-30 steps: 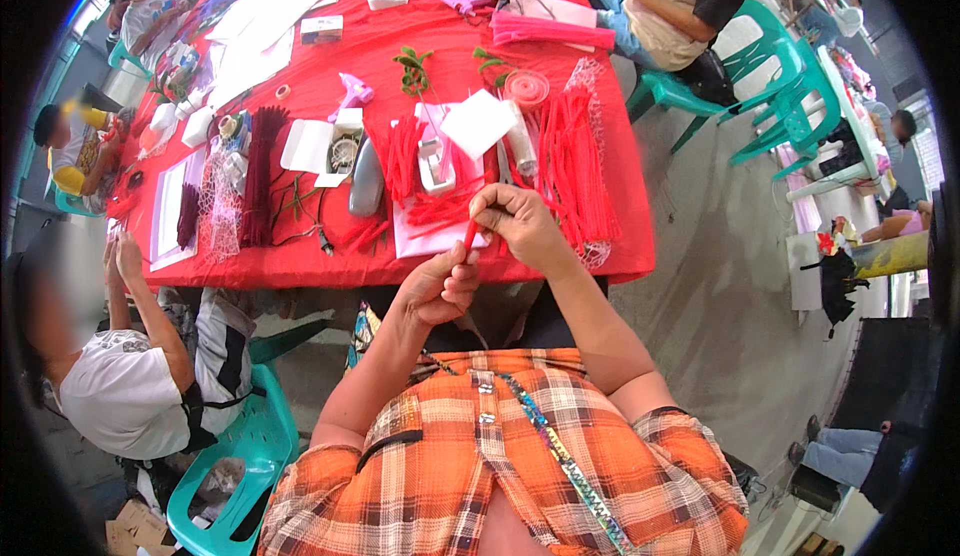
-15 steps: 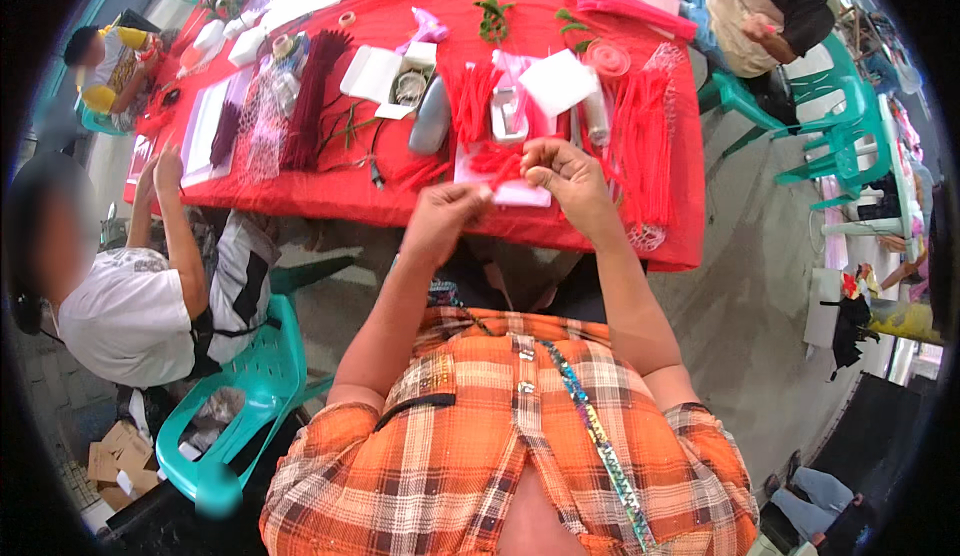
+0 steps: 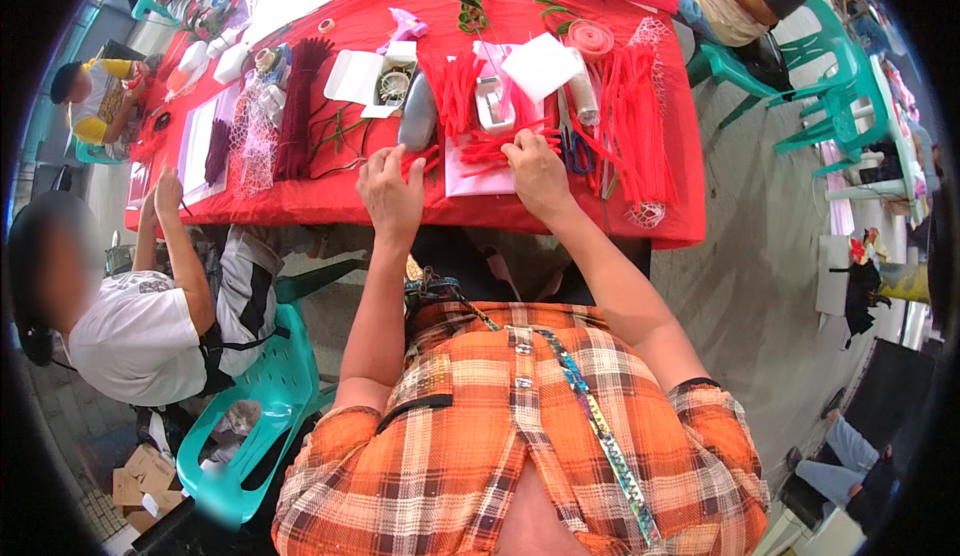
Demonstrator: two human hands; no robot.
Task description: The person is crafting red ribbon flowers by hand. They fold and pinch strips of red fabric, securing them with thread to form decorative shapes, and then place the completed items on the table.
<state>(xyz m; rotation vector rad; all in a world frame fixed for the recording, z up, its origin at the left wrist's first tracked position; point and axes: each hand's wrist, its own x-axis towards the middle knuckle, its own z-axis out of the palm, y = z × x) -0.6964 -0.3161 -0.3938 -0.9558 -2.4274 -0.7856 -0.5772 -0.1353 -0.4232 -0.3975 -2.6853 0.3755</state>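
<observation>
My left hand (image 3: pixel 392 192) hovers at the table's near edge with fingers apart, holding nothing visible. Just beyond it stands a dark grey bottle-like object (image 3: pixel 418 114). Short red pipe cleaners (image 3: pixel 486 152) lie in a loose pile across a pale pink sheet (image 3: pixel 478 184). At the pile's right end my right hand (image 3: pixel 540 178) has its fingers bent and closed on the red pieces; its fingertips partly hide them. Behind the pile are a small white tray-like holder (image 3: pixel 494 104) and a bundle of red pipe cleaners (image 3: pixel 450 94). Blue-handled scissors (image 3: pixel 574 146) lie right of my right hand.
Long red pipe cleaners (image 3: pixel 630 121) fill the right side of the red-covered table (image 3: pixel 330 201). A white card (image 3: pixel 541 66), an opened white box (image 3: pixel 355 78) and dark red stems (image 3: pixel 299 106) lie around. At left, a person (image 3: pixel 140 331) sits on a green chair (image 3: pixel 250 396).
My hands were close together in pinches above the near edge. The left has moved left and opened; the right has come down onto the red pieces. The scissors now show.
</observation>
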